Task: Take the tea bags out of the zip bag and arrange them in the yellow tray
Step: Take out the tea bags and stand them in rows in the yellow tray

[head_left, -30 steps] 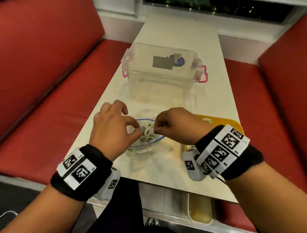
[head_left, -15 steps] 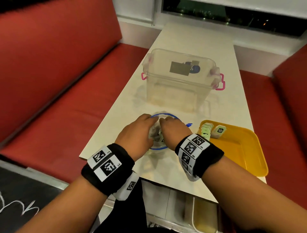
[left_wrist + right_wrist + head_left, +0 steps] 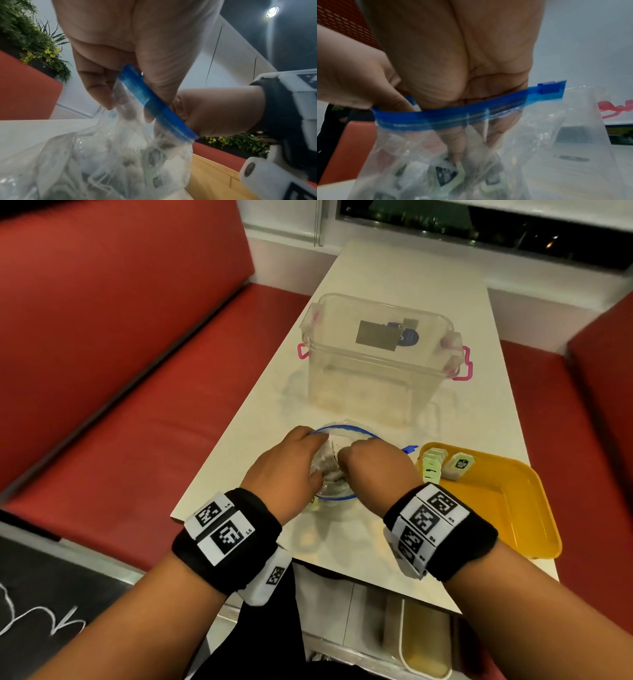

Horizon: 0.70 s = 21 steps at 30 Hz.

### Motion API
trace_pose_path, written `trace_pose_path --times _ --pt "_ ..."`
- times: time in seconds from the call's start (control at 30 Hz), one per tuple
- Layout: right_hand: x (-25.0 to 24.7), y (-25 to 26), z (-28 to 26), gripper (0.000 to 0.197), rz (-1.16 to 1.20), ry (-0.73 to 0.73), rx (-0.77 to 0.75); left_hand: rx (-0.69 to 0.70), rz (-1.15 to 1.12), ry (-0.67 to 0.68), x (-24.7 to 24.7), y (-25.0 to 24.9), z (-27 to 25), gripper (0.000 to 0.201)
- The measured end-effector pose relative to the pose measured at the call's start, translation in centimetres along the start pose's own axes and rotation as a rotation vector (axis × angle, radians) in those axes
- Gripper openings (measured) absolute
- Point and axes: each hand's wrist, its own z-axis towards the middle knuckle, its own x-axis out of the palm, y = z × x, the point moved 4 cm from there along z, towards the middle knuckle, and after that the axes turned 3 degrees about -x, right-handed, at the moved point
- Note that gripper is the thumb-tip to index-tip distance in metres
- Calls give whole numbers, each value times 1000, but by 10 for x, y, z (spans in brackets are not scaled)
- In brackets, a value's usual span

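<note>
- The left hand [image 3: 287, 470] pinches the blue zip rim of the zip bag [image 3: 334, 474] between thumb and fingers [image 3: 96, 88], holding the mouth open on the near part of the counter [image 3: 342, 546].
- A second ago both hands worked a tea bag above the bag's mouth; now the right hand [image 3: 373, 470] has gone down through the mouth, its fingers [image 3: 457, 147] reaching among the tea bags [image 3: 445, 174] inside. I judge this to be the reach for the next one, so the task is still early.
- Whether the right fingers have closed on a tea bag I cannot tell: the plastic blurs them, and the head view shows only the back of the hand.
- How many tea bags remain in the bag is hard to make out through the crumpled film.
- Just right of the bag lies the yellow tray [image 3: 507, 508]; since half a second ago its load looks unchanged, with a few tea bags standing at its far left corner and one more beside them.
- The right forearm covers part of the tray's near left edge.
- Farther along the counter stands a clear plastic box [image 3: 376, 371] with pink latches; what lies inside it is unclear.
</note>
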Motion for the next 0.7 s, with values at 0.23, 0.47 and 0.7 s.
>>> trace_pose_path --times 0.23,0.47,0.7 --pt "-32 -13 -29 7 477 -213 82 57 -43 -136 -8 3 -7 32" --pt "-48 -39 -52 7 1234 -382 174 201 -421 -310 -20 -18 -6 41" --pt "-45 -62 -70 4 1529 -452 280 184 -826 -76 -2 -69 9 27"
